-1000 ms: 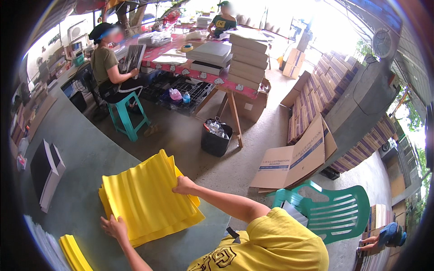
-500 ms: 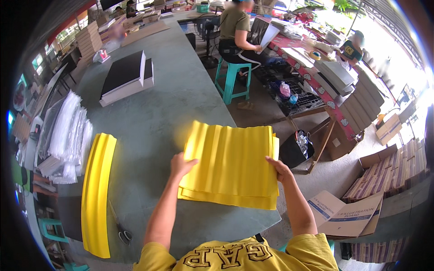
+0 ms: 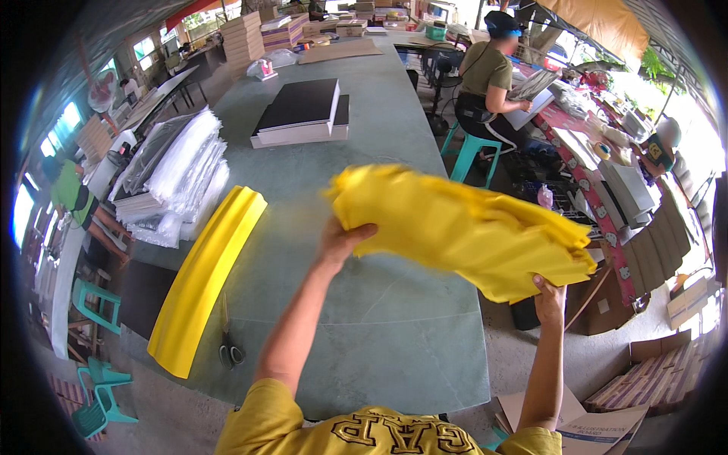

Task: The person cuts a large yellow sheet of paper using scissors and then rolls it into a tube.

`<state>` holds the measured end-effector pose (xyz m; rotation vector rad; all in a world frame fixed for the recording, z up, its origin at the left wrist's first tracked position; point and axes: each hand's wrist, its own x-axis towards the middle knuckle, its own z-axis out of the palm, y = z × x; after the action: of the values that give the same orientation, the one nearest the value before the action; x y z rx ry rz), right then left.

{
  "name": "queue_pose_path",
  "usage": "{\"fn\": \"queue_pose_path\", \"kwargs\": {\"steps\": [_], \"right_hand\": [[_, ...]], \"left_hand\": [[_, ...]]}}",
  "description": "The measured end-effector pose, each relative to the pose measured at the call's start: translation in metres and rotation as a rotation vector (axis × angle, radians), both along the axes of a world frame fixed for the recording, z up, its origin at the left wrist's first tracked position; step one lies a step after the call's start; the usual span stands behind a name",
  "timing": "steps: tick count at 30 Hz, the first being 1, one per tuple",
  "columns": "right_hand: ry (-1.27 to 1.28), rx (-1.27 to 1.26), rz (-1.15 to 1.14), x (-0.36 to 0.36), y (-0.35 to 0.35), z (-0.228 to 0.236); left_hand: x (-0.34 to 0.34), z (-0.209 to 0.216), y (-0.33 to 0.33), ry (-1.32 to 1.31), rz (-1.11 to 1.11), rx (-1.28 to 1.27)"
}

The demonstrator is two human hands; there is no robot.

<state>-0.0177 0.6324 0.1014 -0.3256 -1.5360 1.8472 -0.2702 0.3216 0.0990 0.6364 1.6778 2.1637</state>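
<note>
A stack of wavy yellow sheets [image 3: 462, 231] hangs tilted above the table, bent and a little blurred by motion. My left hand [image 3: 345, 241] is closed on its left end, thumb on top. At the lower right corner, my right hand [image 3: 550, 296] grips the same stack. To the left, a long narrow yellow strip stack [image 3: 208, 280] lies on the grey-green table [image 3: 364, 303]. Beside it rests a pair of scissors [image 3: 229, 345] with dark handles.
Clear plastic sleeves [image 3: 178, 171] are heaped on the table's left side. Farther back lie thick black-topped stacks [image 3: 299, 114]. A person [image 3: 489, 76] sits on a teal stool [image 3: 474, 155] to the right. Cardboard boxes [image 3: 576, 417] stand on the floor at lower right.
My hands have lifted the yellow sheets off the table, moving them up and to the right while they bend and tilt. The view has swung left.
</note>
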Motion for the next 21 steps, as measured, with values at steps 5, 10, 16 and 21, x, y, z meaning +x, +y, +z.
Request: {"fn": "queue_pose_path", "kwargs": {"steps": [5,10,16,21], "right_hand": [[-0.096,0.073,0.001,-0.015,-0.019,-0.019],[-0.016,0.145,-0.021,-0.052,-0.038,-0.014],[-0.100,0.041,0.178,-0.056,-0.035,0.001],[-0.192,0.081,-0.008,-0.077,-0.059,-0.028]], "left_hand": [[-0.001,0.000,-0.032,0.095,0.046,0.066],[-0.020,-0.026,-0.024,0.354,0.204,-0.322],[-0.025,-0.003,-0.051,0.127,0.091,0.081],[-0.028,-0.022,-0.032,0.004,0.167,0.004]]}}
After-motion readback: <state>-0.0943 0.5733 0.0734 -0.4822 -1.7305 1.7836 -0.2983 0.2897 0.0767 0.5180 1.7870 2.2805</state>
